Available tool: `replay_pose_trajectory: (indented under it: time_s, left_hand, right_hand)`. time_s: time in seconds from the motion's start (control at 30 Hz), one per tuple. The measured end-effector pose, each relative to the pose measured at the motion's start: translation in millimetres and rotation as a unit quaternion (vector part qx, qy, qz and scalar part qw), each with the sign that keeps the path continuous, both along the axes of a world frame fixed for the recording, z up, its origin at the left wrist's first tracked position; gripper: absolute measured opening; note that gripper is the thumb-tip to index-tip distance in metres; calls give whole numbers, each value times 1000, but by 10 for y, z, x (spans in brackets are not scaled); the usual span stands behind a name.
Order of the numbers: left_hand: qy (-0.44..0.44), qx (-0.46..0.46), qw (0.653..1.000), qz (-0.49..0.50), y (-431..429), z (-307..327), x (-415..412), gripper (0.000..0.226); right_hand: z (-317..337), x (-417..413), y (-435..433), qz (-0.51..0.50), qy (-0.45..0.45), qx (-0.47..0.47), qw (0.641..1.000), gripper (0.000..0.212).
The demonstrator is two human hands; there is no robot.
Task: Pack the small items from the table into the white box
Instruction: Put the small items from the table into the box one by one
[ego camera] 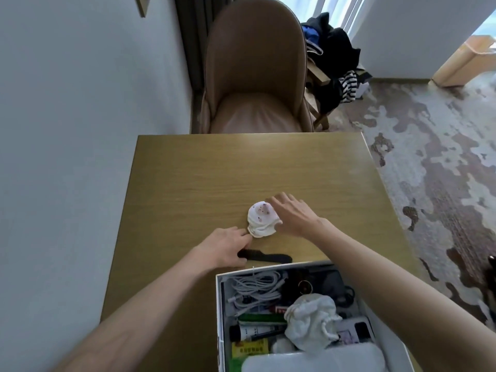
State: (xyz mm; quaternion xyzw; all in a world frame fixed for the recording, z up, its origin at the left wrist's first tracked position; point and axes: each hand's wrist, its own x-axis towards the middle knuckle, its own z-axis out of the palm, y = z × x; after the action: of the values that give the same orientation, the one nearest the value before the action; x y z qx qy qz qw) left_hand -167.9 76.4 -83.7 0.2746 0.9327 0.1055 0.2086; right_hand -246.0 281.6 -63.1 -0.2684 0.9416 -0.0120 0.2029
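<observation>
Resting near the middle of the wooden surface (214, 167), the rolled white sock (261, 220) lies between both hands: the left hand (226, 247) touches its near-left edge with pinched fingers (245, 233), while the right hand (294, 213) lies flat and spread against its right side. A black comb (271, 256) lies partly under the left hand, just beyond the white box (386, 312), which occupies the near-right corner and contains white cables (255, 288), tubes (257, 331) and a crumpled white cloth (312, 320).

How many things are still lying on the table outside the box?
2. A small white rolled cloth lies mid-table between both hands, and a black comb lies just beyond the white box, partly under the left hand. The arms may hide others.
</observation>
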Motion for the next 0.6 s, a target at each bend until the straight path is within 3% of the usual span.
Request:
replay_pose_trajectory:
  time_s: [0.1,0.17,0.37,0.47,0.6]
  left_hand:
    - [1,-1,999,53,-61,-13,-63,27]
    - [-6,-10,996,93,-130,-7,-82,29]
    - [-86,11,973,213,-333,27,-31,22]
    - [-140,96,943,287,-382,39,41,24]
    - [-114,193,896,382,-355,213,148,16]
  right_hand:
    - [-23,50,-135,59,-45,-5,997,84]
    - [-55,66,-214,85,-28,7,996,76]
    - [26,25,-262,11,-45,11,999,41]
    - [170,16,-184,-78,-88,-76,990,23]
    - [485,108,-20,-167,-114,-252,946,21]
